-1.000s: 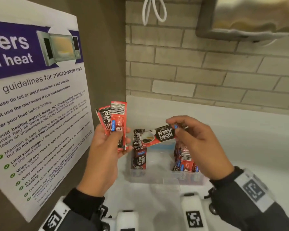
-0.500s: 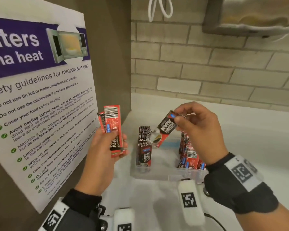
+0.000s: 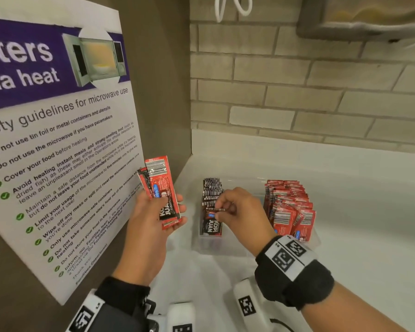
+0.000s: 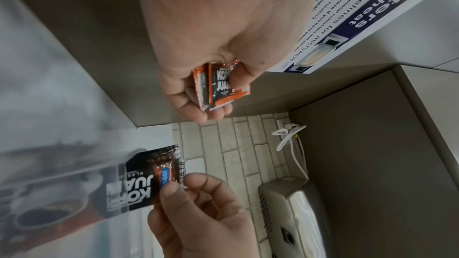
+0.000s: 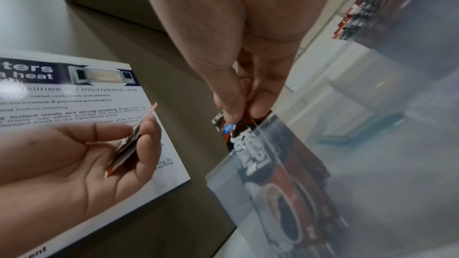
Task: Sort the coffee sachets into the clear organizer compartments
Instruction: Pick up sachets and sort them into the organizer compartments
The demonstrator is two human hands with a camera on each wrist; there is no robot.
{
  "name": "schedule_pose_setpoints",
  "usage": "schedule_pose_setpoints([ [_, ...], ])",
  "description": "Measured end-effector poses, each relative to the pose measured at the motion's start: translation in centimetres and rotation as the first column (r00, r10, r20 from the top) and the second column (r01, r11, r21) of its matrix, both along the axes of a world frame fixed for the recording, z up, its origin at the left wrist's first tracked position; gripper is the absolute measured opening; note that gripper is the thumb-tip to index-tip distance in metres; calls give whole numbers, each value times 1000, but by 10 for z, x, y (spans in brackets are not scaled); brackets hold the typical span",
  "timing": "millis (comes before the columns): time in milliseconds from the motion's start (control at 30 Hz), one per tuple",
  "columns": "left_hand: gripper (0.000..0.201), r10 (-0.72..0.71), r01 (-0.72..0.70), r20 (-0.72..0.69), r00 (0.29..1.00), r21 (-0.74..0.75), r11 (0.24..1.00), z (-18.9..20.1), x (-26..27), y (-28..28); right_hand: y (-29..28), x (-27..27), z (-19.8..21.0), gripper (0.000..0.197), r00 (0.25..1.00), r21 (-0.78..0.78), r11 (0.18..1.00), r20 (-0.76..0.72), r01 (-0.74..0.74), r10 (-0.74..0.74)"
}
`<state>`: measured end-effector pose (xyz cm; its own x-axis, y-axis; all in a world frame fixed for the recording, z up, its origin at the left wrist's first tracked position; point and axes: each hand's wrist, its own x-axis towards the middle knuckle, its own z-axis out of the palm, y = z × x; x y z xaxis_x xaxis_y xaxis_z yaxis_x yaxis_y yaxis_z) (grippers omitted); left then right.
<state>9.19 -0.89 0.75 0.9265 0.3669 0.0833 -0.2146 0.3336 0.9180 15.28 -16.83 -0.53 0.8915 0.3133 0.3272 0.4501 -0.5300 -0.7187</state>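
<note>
My left hand (image 3: 153, 212) grips two red and black coffee sachets (image 3: 162, 188) upright, left of the clear organizer (image 3: 228, 248); the pair of sachets (image 4: 218, 85) also shows in the left wrist view. My right hand (image 3: 228, 207) pinches the top edge of a black sachet (image 3: 212, 226) that stands in the organizer's left compartment, in front of a row of black sachets (image 3: 211, 188). The pinched sachet (image 5: 244, 140) sits behind the clear wall. The right compartment holds several red sachets (image 3: 288, 207).
A microwave guideline poster (image 3: 58, 140) leans on the brown side wall at left. A brick backsplash (image 3: 297, 92) rises behind the white counter (image 3: 357, 212). A metal dispenser (image 3: 369, 17) hangs at upper right, and a white cord (image 3: 233, 8) hangs above.
My right hand carried the black sachet down from mid-air, turned it upright and lowered it into the left compartment. My left hand stayed put with its two sachets.
</note>
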Motion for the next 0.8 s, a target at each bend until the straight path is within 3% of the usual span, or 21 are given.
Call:
schedule_pose_setpoints([
  [233, 30, -45, 45, -26, 999, 13, 999, -3, 1, -1, -6, -1, -3, 33, 998, 1, 998, -33, 59, -59],
  [333, 31, -82, 83, -44, 996, 24, 996, -4, 3, -4, -9, -8, 2, 27, 994, 25, 994, 28, 102, -103],
  [433, 31, -144, 145, -26, 989, 59, 988, -3, 3, -10, -4, -18, 16, 17, 998, 151, 987, -3, 58, -58],
  [567, 30, -208, 208, -7, 978, 81, 975, 0, 2, -21, 11, -32, 24, 23, 963, 344, 934, -207, -95, 174],
  [800, 30, -247, 247, -8, 969, 16, 969, -1, 1, -30, 19, -37, 12, 35, 946, 549, 836, -269, -2, 179],
])
